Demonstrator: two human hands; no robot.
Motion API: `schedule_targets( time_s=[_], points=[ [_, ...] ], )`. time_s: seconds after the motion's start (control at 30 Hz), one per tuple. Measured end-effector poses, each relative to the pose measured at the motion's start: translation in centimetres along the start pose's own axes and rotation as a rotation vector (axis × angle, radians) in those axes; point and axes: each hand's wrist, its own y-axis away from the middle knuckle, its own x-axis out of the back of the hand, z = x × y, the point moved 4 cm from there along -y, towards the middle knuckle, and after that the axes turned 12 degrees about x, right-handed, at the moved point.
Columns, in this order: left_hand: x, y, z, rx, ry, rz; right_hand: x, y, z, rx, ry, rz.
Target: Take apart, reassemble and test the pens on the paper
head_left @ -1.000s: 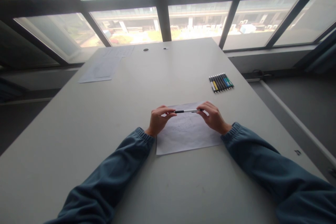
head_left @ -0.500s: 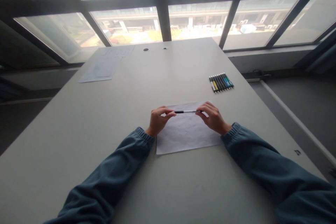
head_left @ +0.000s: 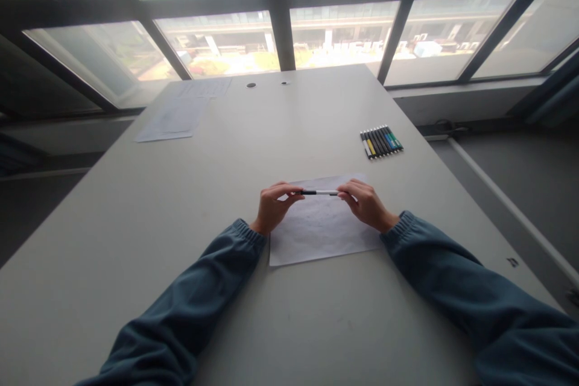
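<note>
A slim pen (head_left: 319, 193), black toward the left and pale toward the right, lies level between my two hands above a sheet of paper (head_left: 321, 235). My left hand (head_left: 275, 205) pinches its dark end between thumb and fingers. At the other end, my right hand (head_left: 365, 202) grips the pale part, and its fingers cover the tip. Faint marks show on the white sheet, too weak to make out. Both wrists rest near the sheet's sides, in blue sleeves.
Several pens (head_left: 381, 143) with white, yellow, blue and green parts lie in a row at the right of the white table (head_left: 217, 175). Loose papers (head_left: 174, 111) lie at the far left. Two round holes sit near the back edge, before the windows.
The fingers of my right hand have shifted slightly on the pen's right end and closed in more. My left hand and the sheet stay in place.
</note>
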Motion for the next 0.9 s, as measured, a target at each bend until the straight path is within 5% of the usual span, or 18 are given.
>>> schedule_targets(
  time_s=[0.57,0.9],
  points=[
    [-0.1,0.0,-1.1,0.155,-0.107,-0.023,0.1,-0.1,0.1,-0.015,-0.01,0.079],
    [-0.2,-0.2,-0.5,0.059,-0.136,-0.038,0.0,0.0,0.2,-0.014,-0.012,0.069]
  ],
)
